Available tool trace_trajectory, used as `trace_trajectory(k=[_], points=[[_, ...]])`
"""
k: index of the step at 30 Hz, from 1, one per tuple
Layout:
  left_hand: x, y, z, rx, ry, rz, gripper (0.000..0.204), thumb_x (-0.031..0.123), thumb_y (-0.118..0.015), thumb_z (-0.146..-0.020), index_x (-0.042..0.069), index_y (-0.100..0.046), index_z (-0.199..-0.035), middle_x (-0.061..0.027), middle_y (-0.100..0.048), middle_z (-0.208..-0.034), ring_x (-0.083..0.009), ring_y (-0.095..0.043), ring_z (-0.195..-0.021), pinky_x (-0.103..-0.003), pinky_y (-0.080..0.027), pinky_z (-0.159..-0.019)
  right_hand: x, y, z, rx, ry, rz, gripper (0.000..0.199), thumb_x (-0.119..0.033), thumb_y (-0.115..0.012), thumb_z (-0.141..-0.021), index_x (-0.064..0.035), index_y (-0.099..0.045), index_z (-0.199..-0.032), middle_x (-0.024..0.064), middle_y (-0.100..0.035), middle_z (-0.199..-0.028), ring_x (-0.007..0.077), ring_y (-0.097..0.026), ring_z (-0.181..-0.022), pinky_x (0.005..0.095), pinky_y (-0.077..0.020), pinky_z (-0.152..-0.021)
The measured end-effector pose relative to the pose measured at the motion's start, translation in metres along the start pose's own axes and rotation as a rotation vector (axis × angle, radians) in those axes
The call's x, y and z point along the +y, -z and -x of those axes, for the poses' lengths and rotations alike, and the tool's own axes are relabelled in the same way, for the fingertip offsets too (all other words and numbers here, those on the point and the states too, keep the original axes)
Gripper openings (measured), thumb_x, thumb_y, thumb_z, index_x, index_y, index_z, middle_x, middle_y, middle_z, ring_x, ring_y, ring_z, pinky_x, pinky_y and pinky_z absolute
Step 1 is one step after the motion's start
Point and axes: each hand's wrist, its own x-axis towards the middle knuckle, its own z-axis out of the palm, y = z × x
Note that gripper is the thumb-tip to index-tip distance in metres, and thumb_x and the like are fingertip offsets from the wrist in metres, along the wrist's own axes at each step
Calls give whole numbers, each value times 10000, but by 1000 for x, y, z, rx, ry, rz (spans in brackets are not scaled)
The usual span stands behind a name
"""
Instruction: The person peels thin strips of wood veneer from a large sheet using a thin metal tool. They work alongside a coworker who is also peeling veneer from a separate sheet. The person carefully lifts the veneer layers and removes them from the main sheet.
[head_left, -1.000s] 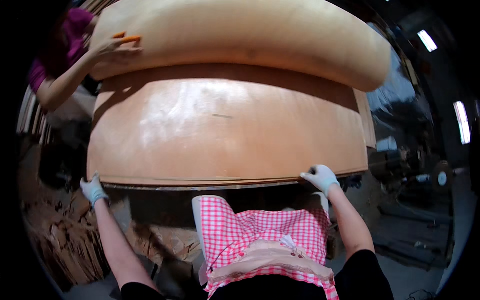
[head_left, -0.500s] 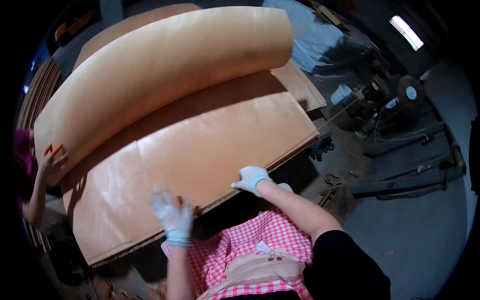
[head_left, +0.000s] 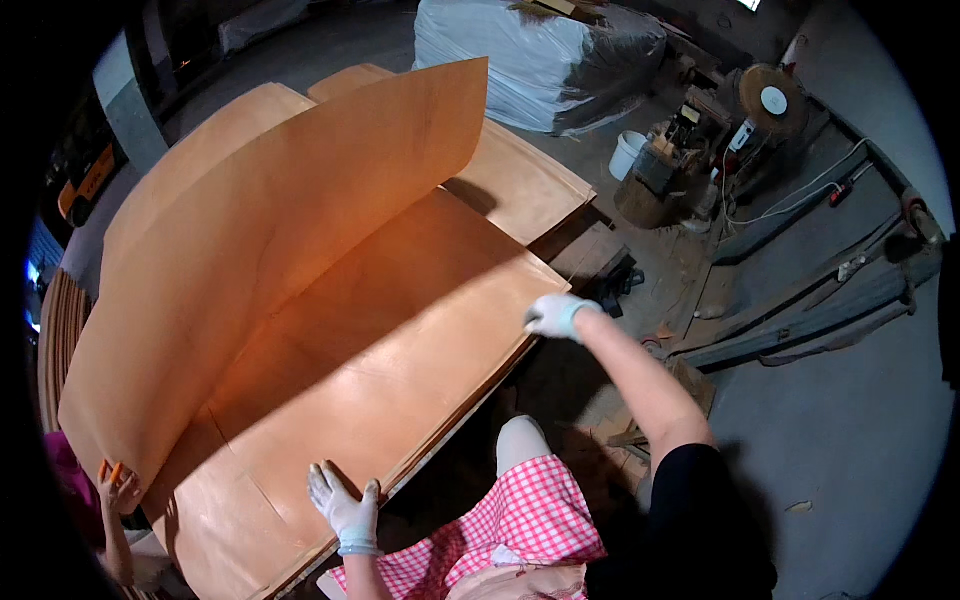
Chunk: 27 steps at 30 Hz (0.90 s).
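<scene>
A stack of large, thin tan wood veneer sheets (head_left: 370, 400) lies in front of me. My left hand (head_left: 345, 512), in a white glove, rests on the near part of the top sheet with its fingers spread. Near the right corner, my gloved right hand (head_left: 553, 316) bends over the front edge, its fingers closed on the sheet's rim. Over the far side of the stack a wide veneer sheet (head_left: 290, 200) stands up in a curve. At its left end is another person's hand (head_left: 118, 488) with orange finger covers.
More sheets (head_left: 530, 180) lie behind the stack. Farther back stand a plastic-wrapped bale (head_left: 500, 60), a white bucket (head_left: 627, 155) and a machine with a round disc (head_left: 772, 100). A metal frame (head_left: 800, 300) runs along the right, and stacked sheets (head_left: 62, 340) stand at far left.
The raised sheet has swung away from me and to the left, baring more of the stack. My right hand has slid along the edge toward the right corner; my left hand now lies flat.
</scene>
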Motion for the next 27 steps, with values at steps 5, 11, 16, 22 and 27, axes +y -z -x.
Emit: trace_trajectory(k=[5, 11, 16, 22, 27], points=[[-5, 5, 4, -7, 19, -26, 964, 365, -735, -732, 5, -276, -1499, -240, -207, -1569, -384, -160, -1463, -468, -109, -1198, 66, 33, -11, 4, -292, 55, 316, -311, -649, -852, -125, -703, -1102, 125, -687, -1131, 311, -638, -1059, 418, -487, -937], [-6, 2, 7, -4, 18, -23, 964, 362, -737, -722, 15, -286, -1500, -243, -203, -1570, -391, -161, -1460, -475, -117, -1196, 107, -3, -29, 130, -455, -244, 557, -382, -730, -809, 15, -642, -1190, 230, -641, -1196, 370, -601, -1121, 392, -462, -977], [-3, -24, 1, 143, -94, 29, 844, 368, -752, -719, -9, -431, -1403, -258, -345, -1488, -429, -299, -1378, -510, -206, -1157, 149, -61, -1, 1027, -456, -680, 341, -201, -688, -879, 32, -625, -1120, 176, -674, -1124, 286, -611, -986, 362, -460, -906], [47, 6, 65, 157, -267, 428, 291, 238, -738, -800, 33, -668, -994, -152, -668, -967, -334, -645, -870, -412, -524, -779, -34, -86, 55, 835, -55, -757, 191, -169, -709, -862, -7, -611, -887, 107, -638, -845, 214, -588, -781, 351, -482, -757], [106, 43, 82, 169, -287, 837, 261, 148, -790, -748, 36, -666, -948, -145, -655, -957, -304, -646, -852, -375, -532, -765, -206, -105, 130, 282, 322, -775, 155, -116, -716, -844, -4, -635, -914, 142, -646, -1081, 210, -627, -911, 327, -494, -814]])
